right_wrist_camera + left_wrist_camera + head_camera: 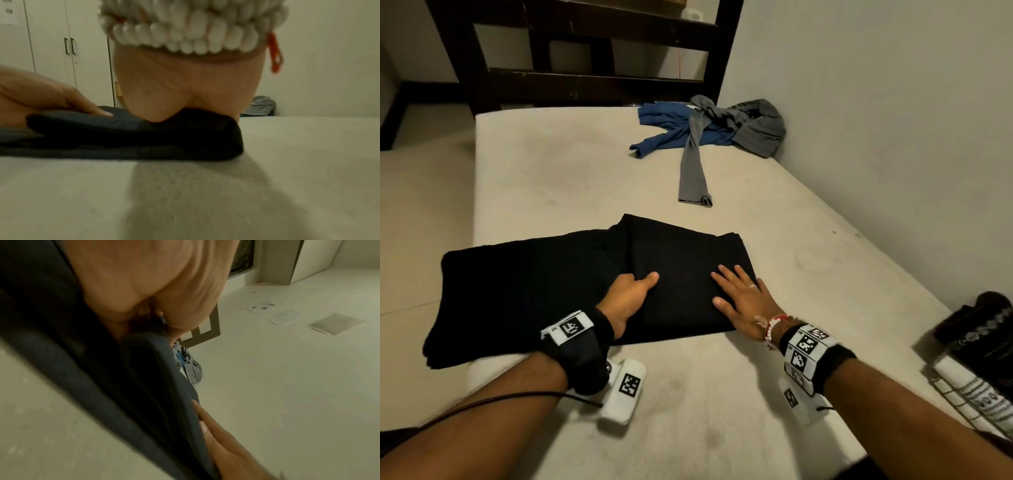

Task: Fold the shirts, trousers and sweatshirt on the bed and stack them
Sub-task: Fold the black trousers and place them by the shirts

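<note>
A black garment [517, 291] lies across the near part of the bed [722, 394], with its right end folded over itself. My left hand [630, 294] grips the edge of that folded layer, thumb on top and fingers tucked under the cloth. My right hand [743, 294] lies flat on the fold's right side with its fingers spread. In the right wrist view its palm [185, 91] presses the thick black fold [144, 138]. A blue shirt [667, 130] and a grey sweatshirt [753, 126] lie crumpled together at the far corner, with a grey sleeve [693, 164] trailing toward me.
At the right edge of the bed a dark folded garment [983, 329] sits on a white patterned one [976, 394]. A wall [893, 137] runs along the bed's right side. A dark wooden frame [592, 78] stands behind the far end. The floor is on the left.
</note>
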